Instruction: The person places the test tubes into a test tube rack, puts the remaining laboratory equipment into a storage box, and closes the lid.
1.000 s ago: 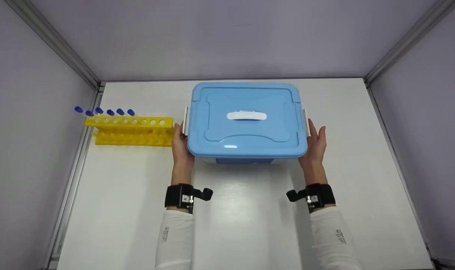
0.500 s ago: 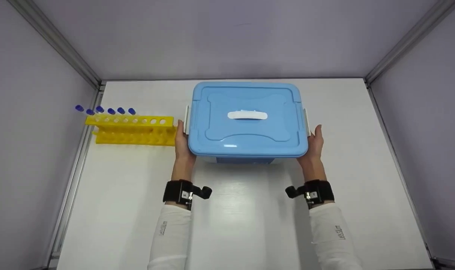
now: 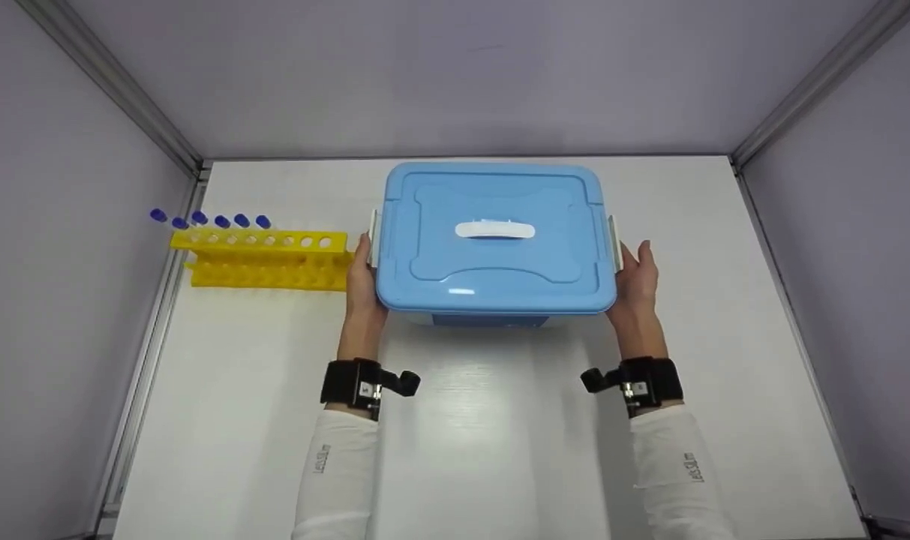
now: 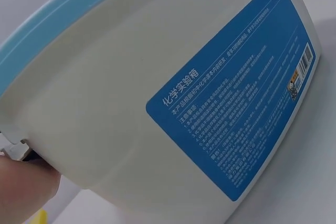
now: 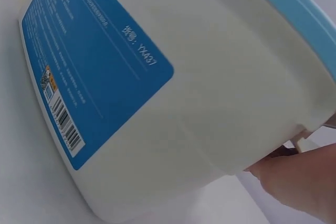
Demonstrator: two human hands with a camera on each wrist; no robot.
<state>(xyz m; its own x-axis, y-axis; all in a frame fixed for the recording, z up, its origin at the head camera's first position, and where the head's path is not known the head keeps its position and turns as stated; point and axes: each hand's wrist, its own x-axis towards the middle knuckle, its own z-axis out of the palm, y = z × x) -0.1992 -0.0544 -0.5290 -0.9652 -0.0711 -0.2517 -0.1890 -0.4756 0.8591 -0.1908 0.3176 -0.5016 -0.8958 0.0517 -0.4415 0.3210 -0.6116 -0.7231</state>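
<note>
A storage box with a light-blue lid point(image 3: 439, 255) and a whitish body point(image 4: 100, 103) stands at the middle back. Its lid is on, with a white carry handle point(image 3: 495, 230) folded on top and a white latch on each short side. My left hand point(image 3: 363, 289) lies against the left side, just below the left latch point(image 3: 374, 238); its other fingers are hidden by the box. At the right side, my right hand point(image 3: 635, 289) is by the right latch point(image 3: 614, 241), two digits pointing up and apart. The rest of its fingers are hidden.
Left of the box, close to my left hand, stands a yellow test tube rack point(image 3: 267, 279). Several blue-capped tubes point(image 3: 241, 220) stand in its holes. A blue printed label point(image 4: 236, 93) covers the box front. Pale walls enclose the white table point(image 3: 470, 450) behind and at both sides.
My right hand has shifted slightly outward to the right and its digits have spread. The left hand stays at its side of the box. Box and rack look unmoved.
</note>
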